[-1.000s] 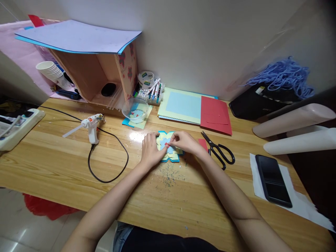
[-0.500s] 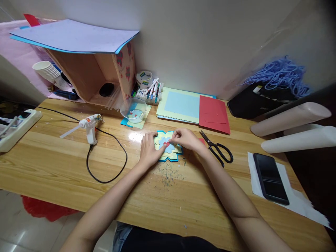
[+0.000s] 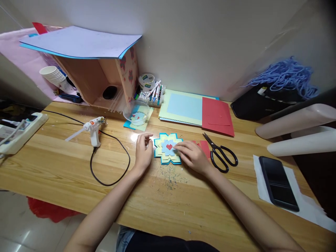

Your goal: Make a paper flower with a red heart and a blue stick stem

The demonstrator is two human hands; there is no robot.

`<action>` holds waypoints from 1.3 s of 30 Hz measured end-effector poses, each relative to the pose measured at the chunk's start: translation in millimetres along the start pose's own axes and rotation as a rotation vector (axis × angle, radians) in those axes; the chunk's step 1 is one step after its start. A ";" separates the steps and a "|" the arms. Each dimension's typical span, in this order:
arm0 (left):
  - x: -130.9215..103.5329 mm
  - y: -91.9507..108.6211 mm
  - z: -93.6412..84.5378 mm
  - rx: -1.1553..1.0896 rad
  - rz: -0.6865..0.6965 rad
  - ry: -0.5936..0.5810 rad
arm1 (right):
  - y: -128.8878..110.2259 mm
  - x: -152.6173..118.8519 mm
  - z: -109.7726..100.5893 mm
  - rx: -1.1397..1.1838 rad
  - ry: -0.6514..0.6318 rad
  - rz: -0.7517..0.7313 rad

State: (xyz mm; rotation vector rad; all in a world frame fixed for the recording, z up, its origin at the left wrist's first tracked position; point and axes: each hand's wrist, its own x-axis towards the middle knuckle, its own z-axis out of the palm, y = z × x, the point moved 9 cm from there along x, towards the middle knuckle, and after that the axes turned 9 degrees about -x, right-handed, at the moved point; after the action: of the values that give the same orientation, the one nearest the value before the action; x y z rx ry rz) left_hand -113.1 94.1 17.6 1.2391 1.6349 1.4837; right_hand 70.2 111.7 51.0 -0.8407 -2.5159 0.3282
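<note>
A layered paper flower in blue, yellow and light blue lies flat on the table, with a small red paper heart at its centre. My left hand stands just left of the flower, its fingers loosely bent and nothing seen in them. My right hand reaches over the flower's right side with fingers stretched out, the tips close to the heart. Whether they press on the paper I cannot tell. Beside that hand lie red paper scraps and black-handled scissors with the blades slightly parted.
To the left stands a white glue gun with its black cord looped on the table. Behind are a clear plastic bowl, markers and red paper. A phone and paper rolls lie at the right.
My left hand has drawn off the flower to the left. My right hand has gone from a pinch at the heart to stretched fingers, lower and to the right. The heart now shows whole.
</note>
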 end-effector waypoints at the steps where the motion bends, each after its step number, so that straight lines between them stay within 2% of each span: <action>1: -0.3 0.4 0.5 0.002 0.000 -0.001 | -0.1 -5.2 4.0 -0.010 0.013 -0.006; 5: 0.4 -0.1 1.3 0.018 -0.006 -0.006 | 2.1 -12.9 13.4 -0.036 0.036 0.001; 9: 5.8 -2.8 -4.9 0.011 0.004 0.013 | 3.2 -12.0 13.0 -0.031 0.048 0.021; 14: 9.6 -4.2 -10.6 0.004 -0.003 0.035 | -8.0 -11.9 15.7 -0.026 -0.011 -0.043; 19: 6.8 4.7 -6.5 0.052 0.040 0.007 | -9.3 -11.3 21.7 -0.031 -0.053 -0.039; 26: 4.4 11.2 -5.8 0.076 0.041 -0.007 | -7.7 -11.3 24.5 -0.062 -0.042 -0.022; 31: 1.8 22.2 -5.7 0.110 0.056 -0.012 | -5.0 -9.9 28.9 -0.079 -0.069 0.051; 39: -1.6 16.2 3.8 0.163 0.086 -0.065 | -9.6 -8.5 29.6 -0.122 -0.024 0.094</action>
State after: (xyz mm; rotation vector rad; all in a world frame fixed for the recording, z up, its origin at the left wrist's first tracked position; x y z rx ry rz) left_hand -105.2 93.2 32.3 1.4485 1.7058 1.3667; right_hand 56.6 96.7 25.9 -1.0110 -2.5447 0.2178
